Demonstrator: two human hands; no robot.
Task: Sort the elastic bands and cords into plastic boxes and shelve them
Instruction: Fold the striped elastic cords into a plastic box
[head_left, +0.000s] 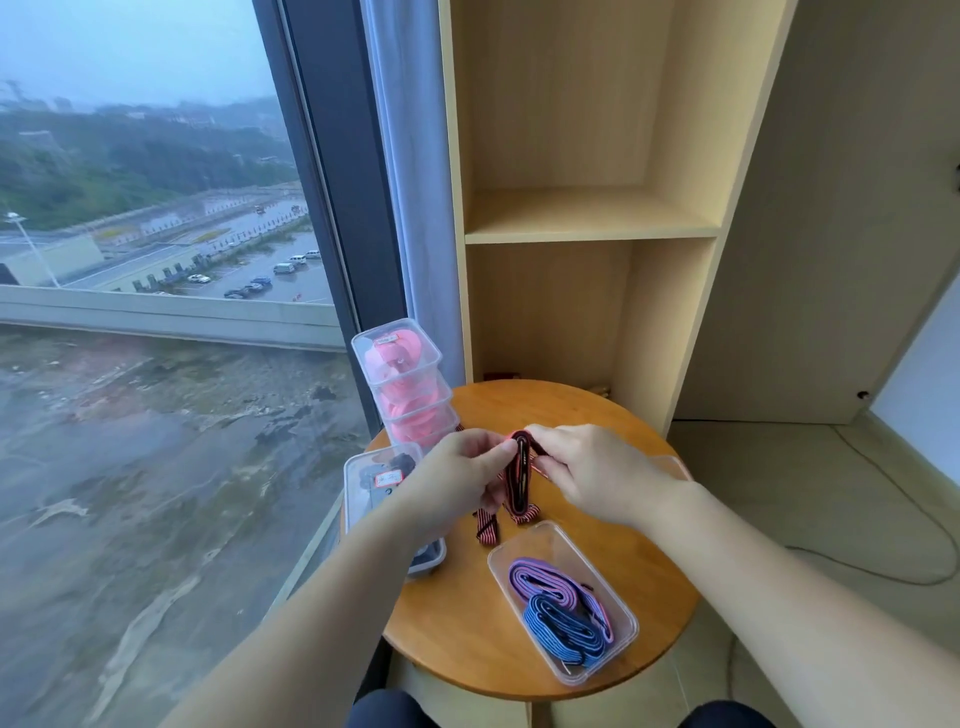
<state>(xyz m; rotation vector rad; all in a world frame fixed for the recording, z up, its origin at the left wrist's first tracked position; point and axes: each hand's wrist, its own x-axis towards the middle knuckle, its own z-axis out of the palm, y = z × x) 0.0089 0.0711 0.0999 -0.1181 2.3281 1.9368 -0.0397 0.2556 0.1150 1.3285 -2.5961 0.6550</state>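
Note:
Both hands hold a red-and-black striped elastic band (521, 467) above the round wooden table (467, 639). My left hand (457, 483) pinches its folded loops on the left. My right hand (587, 467) pinches the top from the right. The band's loose ends hang down to the tabletop. In front, an open clear plastic box (618, 652) holds a purple band (545, 577) and a blue band (563, 626), both coiled. At the table's back left stands a stack of clear boxes (402, 379) filled with pink bands.
A lidded clear box (363, 483) with dark contents lies on the table's left, partly under my left arm. Behind the table stands a light wooden shelf unit (592, 223) with open compartments. A large window is at left. A cable (883, 561) runs over the floor at right.

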